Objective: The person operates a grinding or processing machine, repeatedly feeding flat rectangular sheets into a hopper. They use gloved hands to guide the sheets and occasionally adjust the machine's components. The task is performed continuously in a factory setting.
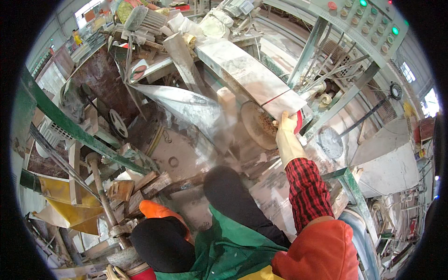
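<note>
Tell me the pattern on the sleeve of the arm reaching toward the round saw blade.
Red and black check, on the right sleeve; the head view shows it.

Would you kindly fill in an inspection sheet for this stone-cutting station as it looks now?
Surface: machine bed coated in pale dust and slurry.
Job's things: long white stone slab lies on the machine, its near end beside the round saw blade.
Clutter: wood offcuts, yellow sheeting, stone scraps at lower left.
Grippers: right hand, in a pale glove, rests on the slab's near end; whether it grips cannot be told. Left hand not in view.
Cables: thin lines run under the control panel.
Surroundings: green steel beam, a pulley wheel, windows at the rim.
</note>
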Demonstrator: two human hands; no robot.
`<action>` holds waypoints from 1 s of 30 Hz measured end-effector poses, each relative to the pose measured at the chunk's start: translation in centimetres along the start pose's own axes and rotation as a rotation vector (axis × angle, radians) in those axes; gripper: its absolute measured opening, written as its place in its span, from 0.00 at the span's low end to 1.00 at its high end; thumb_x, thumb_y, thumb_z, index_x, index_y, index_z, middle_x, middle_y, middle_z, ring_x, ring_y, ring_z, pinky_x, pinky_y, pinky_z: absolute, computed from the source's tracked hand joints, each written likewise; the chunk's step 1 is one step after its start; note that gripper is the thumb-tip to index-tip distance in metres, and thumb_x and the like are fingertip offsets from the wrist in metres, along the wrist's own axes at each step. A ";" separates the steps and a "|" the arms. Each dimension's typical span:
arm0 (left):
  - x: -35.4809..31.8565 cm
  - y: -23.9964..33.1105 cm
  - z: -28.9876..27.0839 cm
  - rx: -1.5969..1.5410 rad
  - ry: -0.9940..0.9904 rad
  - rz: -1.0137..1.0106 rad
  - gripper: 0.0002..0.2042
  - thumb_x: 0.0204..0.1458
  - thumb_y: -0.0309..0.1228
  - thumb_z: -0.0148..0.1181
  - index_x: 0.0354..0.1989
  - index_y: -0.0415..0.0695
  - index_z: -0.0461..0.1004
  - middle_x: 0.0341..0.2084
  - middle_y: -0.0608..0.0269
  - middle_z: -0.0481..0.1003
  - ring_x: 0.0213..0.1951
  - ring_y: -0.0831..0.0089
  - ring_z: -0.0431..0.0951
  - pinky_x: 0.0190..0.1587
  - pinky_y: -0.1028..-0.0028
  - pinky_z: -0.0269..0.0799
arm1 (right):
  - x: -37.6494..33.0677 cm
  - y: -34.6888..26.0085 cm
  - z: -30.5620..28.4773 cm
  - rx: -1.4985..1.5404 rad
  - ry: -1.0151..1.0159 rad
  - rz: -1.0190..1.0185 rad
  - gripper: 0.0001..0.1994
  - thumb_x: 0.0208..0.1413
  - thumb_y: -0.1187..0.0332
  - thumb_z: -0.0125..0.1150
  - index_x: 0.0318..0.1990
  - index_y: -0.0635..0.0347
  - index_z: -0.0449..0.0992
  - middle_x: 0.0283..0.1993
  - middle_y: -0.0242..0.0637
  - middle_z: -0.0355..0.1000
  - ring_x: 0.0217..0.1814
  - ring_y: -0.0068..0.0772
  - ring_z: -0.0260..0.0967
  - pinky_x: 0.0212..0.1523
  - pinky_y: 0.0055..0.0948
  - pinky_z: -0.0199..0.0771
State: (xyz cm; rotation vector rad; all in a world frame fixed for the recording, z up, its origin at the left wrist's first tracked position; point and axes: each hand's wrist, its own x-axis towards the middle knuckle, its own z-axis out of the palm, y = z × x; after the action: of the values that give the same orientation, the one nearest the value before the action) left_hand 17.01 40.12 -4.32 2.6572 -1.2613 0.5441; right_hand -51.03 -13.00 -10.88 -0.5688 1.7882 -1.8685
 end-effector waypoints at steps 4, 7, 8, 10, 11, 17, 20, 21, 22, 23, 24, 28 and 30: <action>0.3 0.6 -0.4 -0.013 0.010 0.081 0.18 0.65 0.41 0.54 0.51 0.41 0.80 0.45 0.48 0.81 0.46 0.50 0.80 0.54 0.58 0.73 | -0.3 -0.1 0.9 -0.022 0.054 -0.020 0.22 0.66 0.68 0.54 0.65 0.60 0.61 0.54 0.48 0.73 0.17 0.38 0.74 0.13 0.31 0.75; 0.5 2.3 -1.1 -0.009 -0.005 0.056 0.17 0.64 0.39 0.54 0.51 0.41 0.80 0.44 0.48 0.81 0.46 0.50 0.80 0.54 0.59 0.73 | -0.7 0.0 0.9 -0.026 0.047 -0.005 0.23 0.65 0.67 0.55 0.65 0.62 0.60 0.54 0.50 0.74 0.17 0.38 0.75 0.13 0.32 0.75; 0.6 3.1 -1.6 -0.010 -0.022 0.027 0.16 0.64 0.39 0.54 0.50 0.41 0.80 0.45 0.48 0.81 0.46 0.50 0.80 0.54 0.59 0.73 | -0.6 -0.1 1.1 -0.023 0.037 0.001 0.23 0.65 0.67 0.55 0.65 0.63 0.60 0.54 0.51 0.74 0.17 0.39 0.75 0.13 0.32 0.75; 0.7 3.4 -2.1 0.011 -0.036 0.012 0.16 0.64 0.39 0.55 0.50 0.40 0.80 0.45 0.47 0.81 0.47 0.50 0.80 0.55 0.59 0.73 | -0.9 -0.2 1.2 -0.059 0.031 0.028 0.24 0.64 0.65 0.56 0.64 0.65 0.60 0.52 0.52 0.75 0.17 0.39 0.75 0.13 0.32 0.75; 0.7 3.4 -2.0 0.026 -0.034 0.025 0.16 0.64 0.38 0.55 0.51 0.40 0.80 0.45 0.47 0.81 0.47 0.49 0.80 0.55 0.59 0.73 | -0.8 -0.5 1.2 -0.099 0.035 0.043 0.25 0.64 0.63 0.56 0.64 0.65 0.60 0.49 0.52 0.76 0.17 0.39 0.75 0.13 0.33 0.74; -0.4 1.3 -0.3 0.029 -0.129 -0.132 0.19 0.66 0.37 0.53 0.58 0.38 0.75 0.54 0.41 0.76 0.58 0.42 0.71 0.62 0.54 0.66 | -0.6 -2.7 -0.2 -0.575 -0.128 0.109 0.37 0.62 0.52 0.56 0.71 0.66 0.53 0.34 0.51 0.79 0.17 0.41 0.76 0.19 0.38 0.77; 0.3 5.6 -2.9 -0.082 -0.061 -0.120 0.17 0.63 0.38 0.55 0.53 0.40 0.80 0.47 0.46 0.81 0.51 0.48 0.78 0.58 0.58 0.71 | -0.6 -3.2 -1.3 -0.668 -0.164 0.080 0.27 0.61 0.50 0.59 0.52 0.70 0.71 0.23 0.46 0.76 0.15 0.42 0.73 0.14 0.41 0.71; 0.1 5.2 -2.7 -0.080 -0.088 -0.146 0.19 0.64 0.39 0.55 0.56 0.39 0.78 0.50 0.44 0.79 0.53 0.48 0.77 0.59 0.58 0.71 | -0.2 -3.5 -1.4 -0.677 -0.212 0.097 0.26 0.61 0.50 0.60 0.50 0.70 0.73 0.23 0.46 0.76 0.16 0.42 0.74 0.15 0.41 0.71; 0.0 4.9 -2.2 -0.064 -0.100 -0.155 0.19 0.64 0.38 0.54 0.56 0.38 0.77 0.51 0.43 0.78 0.54 0.45 0.75 0.59 0.56 0.69 | 0.5 -3.7 -1.5 -0.686 -0.263 0.110 0.26 0.61 0.50 0.61 0.47 0.70 0.75 0.23 0.47 0.77 0.17 0.43 0.74 0.16 0.41 0.71; -0.1 4.6 -1.7 -0.046 -0.112 -0.167 0.18 0.65 0.37 0.54 0.56 0.38 0.76 0.52 0.42 0.77 0.55 0.43 0.73 0.60 0.55 0.67 | 1.1 -4.0 -2.0 -0.686 -0.297 0.172 0.24 0.60 0.51 0.62 0.39 0.70 0.79 0.22 0.45 0.77 0.18 0.44 0.74 0.19 0.42 0.71; -0.1 4.6 -2.7 -0.014 -0.112 -0.195 0.18 0.65 0.36 0.53 0.56 0.37 0.75 0.53 0.41 0.76 0.56 0.41 0.71 0.61 0.53 0.66 | -0.2 -4.6 -2.0 -0.579 -0.359 0.076 0.23 0.59 0.52 0.62 0.37 0.71 0.79 0.21 0.43 0.76 0.19 0.43 0.74 0.19 0.40 0.71; -0.5 4.8 -1.3 0.044 -0.098 -0.169 0.19 0.64 0.36 0.55 0.57 0.35 0.75 0.54 0.45 0.77 0.61 0.45 0.70 0.67 0.54 0.61 | 3.2 -3.6 -3.4 -0.718 -0.240 -0.135 0.22 0.59 0.57 0.61 0.55 0.64 0.75 0.27 0.45 0.78 0.21 0.39 0.75 0.20 0.38 0.76; -0.1 6.4 -0.2 -0.056 -0.055 -0.132 0.17 0.61 0.33 0.56 0.54 0.35 0.76 0.52 0.46 0.78 0.60 0.39 0.70 0.69 0.51 0.58 | 4.5 -2.9 -3.4 -0.289 -0.224 -0.241 0.25 0.63 0.58 0.60 0.65 0.57 0.69 0.22 0.39 0.73 0.17 0.32 0.70 0.15 0.33 0.69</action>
State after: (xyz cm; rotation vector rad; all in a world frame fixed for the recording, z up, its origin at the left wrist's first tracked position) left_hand 11.99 36.17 -4.28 2.7016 -1.0876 0.4136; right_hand -56.87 -12.96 -8.33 -1.0980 1.9156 -1.6220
